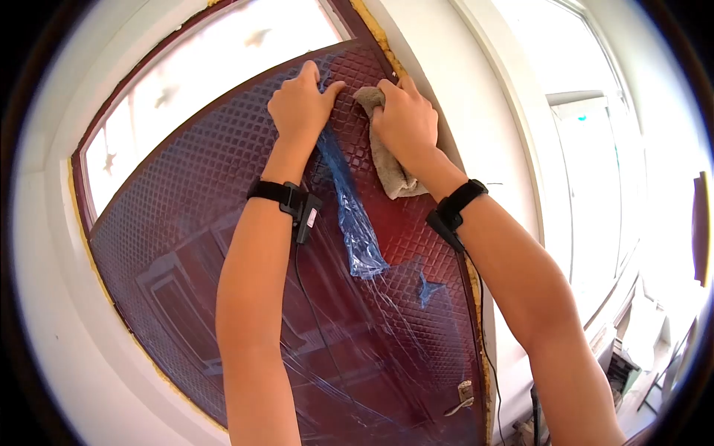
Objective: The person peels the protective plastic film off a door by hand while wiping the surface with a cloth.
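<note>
A dark red door (387,223) with a raised diamond pattern fills the middle of the view, partly covered by clear blue protective film (355,230). A loosened strip of that film hangs crumpled down from my left hand (301,108), whose fingers are closed on its upper end near the door's top. My right hand (407,123) grips a beige-grey cloth (388,167) against the bare red surface near the door's right edge. A small torn scrap of film (428,290) sticks lower down. Black straps with small devices circle both wrists.
Yellow foam (375,30) lines the gap around the frame. The door handle (461,399) is at lower right. Above the door is a bright glass pane (171,97). White wall and a window (591,163) stand to the right; thin black cables hang from my wrists.
</note>
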Available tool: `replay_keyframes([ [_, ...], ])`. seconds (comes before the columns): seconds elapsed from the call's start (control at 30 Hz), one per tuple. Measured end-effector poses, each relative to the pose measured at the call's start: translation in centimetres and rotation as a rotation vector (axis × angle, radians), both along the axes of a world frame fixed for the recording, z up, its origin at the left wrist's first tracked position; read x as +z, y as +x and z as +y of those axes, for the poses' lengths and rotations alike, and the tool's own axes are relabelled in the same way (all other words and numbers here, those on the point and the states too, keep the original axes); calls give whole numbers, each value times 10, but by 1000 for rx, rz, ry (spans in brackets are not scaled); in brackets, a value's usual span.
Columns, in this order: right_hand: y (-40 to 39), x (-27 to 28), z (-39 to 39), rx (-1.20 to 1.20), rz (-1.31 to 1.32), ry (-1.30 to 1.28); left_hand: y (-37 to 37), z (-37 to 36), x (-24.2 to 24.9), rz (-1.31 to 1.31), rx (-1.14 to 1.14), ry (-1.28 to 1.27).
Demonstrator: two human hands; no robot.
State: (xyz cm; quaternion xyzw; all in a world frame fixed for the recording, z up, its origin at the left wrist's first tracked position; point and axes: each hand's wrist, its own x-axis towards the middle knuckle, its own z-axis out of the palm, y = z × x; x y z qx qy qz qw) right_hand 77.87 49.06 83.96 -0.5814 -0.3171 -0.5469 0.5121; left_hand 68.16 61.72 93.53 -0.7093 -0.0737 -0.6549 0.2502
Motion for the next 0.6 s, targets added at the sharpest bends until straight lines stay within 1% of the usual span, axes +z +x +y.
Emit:
replay_keyframes([
  [0.03,1,-1,-1,1,-15,1,0,-1,1,-29,1,-57],
  [0.07,2,-2,-1,7,-12,3,0,-2,2,-26,8,-55],
  [0.13,2,-1,-1,-7,-6,-14,3,5,7,-71,-119,33],
  [0.17,1,-1,0,-1,-6,-12,5,7,10,-71,-112,34],
  [0.23,2,-3,2,-3,-44,32,9,9,16,-76,-265,293],
  [0.33,3,-2,1,-9,-26,-6,13,8,21,-11,-222,254],
  [0.43,2,-2,0,-10,-33,-5,20,13,21,-46,-194,290],
  [0.57,2,-3,1,-22,-44,-5,26,24,24,-69,-201,325],
  [0.6,2,-3,1,-29,-40,-3,26,24,26,-96,-280,276],
])
